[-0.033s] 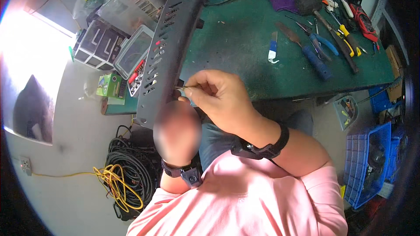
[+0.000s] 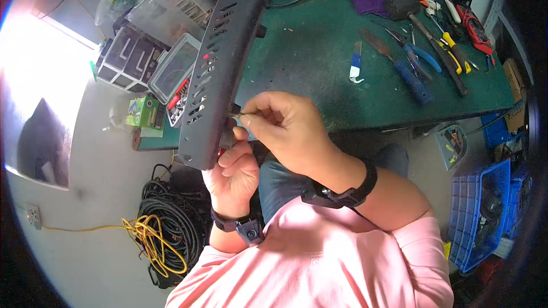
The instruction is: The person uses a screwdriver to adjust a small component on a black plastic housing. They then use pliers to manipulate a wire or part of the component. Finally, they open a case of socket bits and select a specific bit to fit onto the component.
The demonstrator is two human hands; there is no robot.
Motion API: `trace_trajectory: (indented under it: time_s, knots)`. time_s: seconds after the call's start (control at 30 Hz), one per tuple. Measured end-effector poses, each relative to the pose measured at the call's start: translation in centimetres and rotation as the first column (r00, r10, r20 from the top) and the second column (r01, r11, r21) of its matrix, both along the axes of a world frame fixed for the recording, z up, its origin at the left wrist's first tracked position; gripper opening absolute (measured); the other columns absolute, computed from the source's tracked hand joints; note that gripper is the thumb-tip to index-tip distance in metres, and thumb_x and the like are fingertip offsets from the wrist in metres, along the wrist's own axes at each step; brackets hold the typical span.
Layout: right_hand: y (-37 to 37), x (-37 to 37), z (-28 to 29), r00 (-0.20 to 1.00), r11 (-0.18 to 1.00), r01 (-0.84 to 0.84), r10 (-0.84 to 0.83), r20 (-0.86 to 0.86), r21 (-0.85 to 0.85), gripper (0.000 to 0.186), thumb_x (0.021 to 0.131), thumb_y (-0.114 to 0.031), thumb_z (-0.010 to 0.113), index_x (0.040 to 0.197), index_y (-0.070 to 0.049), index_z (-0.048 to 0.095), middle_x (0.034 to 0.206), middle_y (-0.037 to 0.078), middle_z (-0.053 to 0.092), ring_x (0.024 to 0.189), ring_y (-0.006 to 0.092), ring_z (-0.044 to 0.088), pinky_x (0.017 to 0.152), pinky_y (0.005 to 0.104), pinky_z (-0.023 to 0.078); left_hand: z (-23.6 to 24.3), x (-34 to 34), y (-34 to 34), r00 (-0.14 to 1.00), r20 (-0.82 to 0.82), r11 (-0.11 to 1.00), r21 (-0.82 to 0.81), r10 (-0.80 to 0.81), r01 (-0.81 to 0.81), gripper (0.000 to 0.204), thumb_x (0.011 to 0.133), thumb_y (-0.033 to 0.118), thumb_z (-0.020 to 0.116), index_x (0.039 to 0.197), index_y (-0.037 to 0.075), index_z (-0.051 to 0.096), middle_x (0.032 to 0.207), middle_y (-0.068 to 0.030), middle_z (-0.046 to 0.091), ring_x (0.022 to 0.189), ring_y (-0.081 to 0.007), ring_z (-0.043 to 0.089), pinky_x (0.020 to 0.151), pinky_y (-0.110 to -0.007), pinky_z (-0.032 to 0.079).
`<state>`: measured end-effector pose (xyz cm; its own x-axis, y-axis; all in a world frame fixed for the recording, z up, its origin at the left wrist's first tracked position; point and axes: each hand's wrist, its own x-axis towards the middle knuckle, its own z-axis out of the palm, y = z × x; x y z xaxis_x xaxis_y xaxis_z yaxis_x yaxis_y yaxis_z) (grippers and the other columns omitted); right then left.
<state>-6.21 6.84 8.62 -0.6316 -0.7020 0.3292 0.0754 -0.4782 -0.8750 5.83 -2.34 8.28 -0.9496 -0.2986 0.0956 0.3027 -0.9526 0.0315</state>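
Note:
A long black metal housing [image 2: 242,40] with a row of slots stands tilted at the left of the bench, its near end over the front edge. My left hand [image 2: 234,177] is closed at that near end, its fingers curled against the housing's right side. A bit of red shows beside these fingers; what it belongs to is hidden. Just above, my right hand [image 2: 285,131] pinches thumb and forefinger together at the housing's side, close to a small dark protruding part. A thin, light-coloured end shows at the fingertips, too small to name.
On the green bench [image 2: 308,51] lie a blue-handled scraper [image 2: 408,80], a blue-and-white blade [image 2: 355,65], pliers [image 2: 422,60] and a hammer [image 2: 439,51]. An open parts box [image 2: 177,65] is left of the housing. Coiled cables [image 2: 165,211] are on the floor; blue crates [image 2: 479,211] stand right.

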Motion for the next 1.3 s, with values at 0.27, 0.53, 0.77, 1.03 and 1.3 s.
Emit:
trace_trajectory:
  time_s: [0.27,0.53,0.77,1.03,1.3]
  knots:
    - [0.9,0.2,1.0,0.997,0.997,-0.078,0.078,0.026,-0.002,0.006,0.090,0.000,0.060,0.093,0.003,0.063,0.086,0.006,0.068,0.078,0.0089,0.065,0.070,0.0222,0.052,-0.3,0.1,-0.1,1.000,-0.017,1.000,0.029,-0.008,0.009,0.042,0.097,0.021,0.052,0.129,-0.006,0.048,0.114,-0.0271,0.057,0.071,-0.0152,0.056,0.053,-0.020,0.048]
    - [0.5,0.7,1.2,0.999,0.995,-0.016,0.021,0.050,-0.095,0.005,0.088,-0.001,0.062,0.086,0.003,0.060,0.077,0.010,0.068,0.069,0.0133,0.066,0.061,0.0266,0.052,0.2,0.1,0.4,0.999,0.021,0.999,0.022,0.027,-0.027,0.042,0.097,0.021,0.053,0.130,-0.004,0.047,0.113,-0.0252,0.059,0.074,-0.0149,0.059,0.056,-0.020,0.049]
    - [0.7,0.6,1.3,0.999,0.997,-0.019,0.023,0.050,-0.076,0.005,0.087,-0.001,0.063,0.085,0.003,0.060,0.076,0.011,0.067,0.069,0.0140,0.067,0.060,0.0265,0.052,0.2,0.0,0.6,0.999,0.031,1.000,0.010,0.012,-0.013,0.042,0.096,0.021,0.053,0.129,-0.004,0.048,0.113,-0.0245,0.060,0.073,-0.0143,0.058,0.055,-0.020,0.049]
    - [1.0,0.7,1.0,1.000,0.997,0.014,-0.015,-0.015,-0.071,0.001,0.090,0.002,0.059,0.089,0.002,0.059,0.081,0.007,0.068,0.073,0.0086,0.064,0.064,0.0224,0.052,0.4,-0.1,0.8,0.999,0.044,0.999,-0.046,0.027,-0.025,0.039,0.096,0.019,0.053,0.124,-0.008,0.050,0.110,-0.0222,0.059,0.071,-0.0129,0.055,0.055,-0.020,0.046]
    - [0.8,0.8,0.3,0.997,0.994,0.055,-0.060,-0.056,-0.095,0.002,0.089,0.004,0.060,0.090,0.002,0.059,0.081,0.007,0.067,0.074,0.0079,0.064,0.063,0.0214,0.051,0.2,-0.2,0.9,0.998,0.055,0.998,-0.051,0.042,-0.039,0.038,0.095,0.020,0.054,0.122,-0.007,0.052,0.108,-0.0228,0.060,0.070,-0.0133,0.055,0.054,-0.020,0.046]
